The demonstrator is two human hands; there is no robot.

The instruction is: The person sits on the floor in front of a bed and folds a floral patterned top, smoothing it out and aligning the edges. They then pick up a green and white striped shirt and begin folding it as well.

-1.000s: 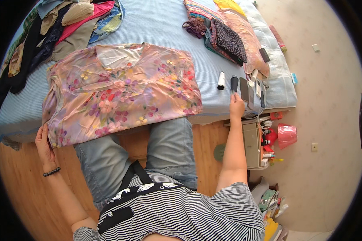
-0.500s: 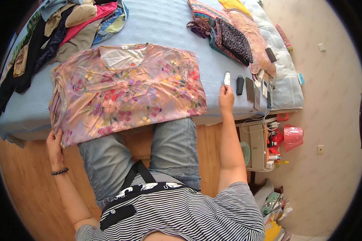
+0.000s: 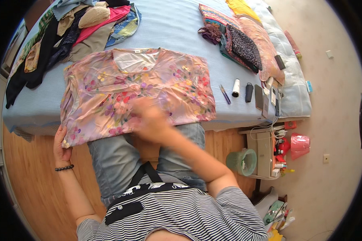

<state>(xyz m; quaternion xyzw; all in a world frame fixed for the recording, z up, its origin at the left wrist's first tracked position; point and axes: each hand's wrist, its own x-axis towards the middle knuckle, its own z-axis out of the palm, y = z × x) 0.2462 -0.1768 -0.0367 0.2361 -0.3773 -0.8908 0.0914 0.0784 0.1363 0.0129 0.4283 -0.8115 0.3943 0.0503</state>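
Two hands at the floral top (image 3: 96,100), spread at the bed (image 3: 169,34) edge. Right hand (image 3: 152,120), earlier by the white cylinder (image 3: 236,88), now blurs over it; grip can't be told. Left hand (image 3: 62,147) still pinches lower-left corner. Slim tool (image 3: 225,94) newly visible.

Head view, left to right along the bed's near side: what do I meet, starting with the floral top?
Floral top → slim purple-handled tool → white cylinder → black elongated item → dark flat item.

No lettering can be read, the white neck label (image 3: 137,51) on the floral blouse (image 3: 104,91) being too small.
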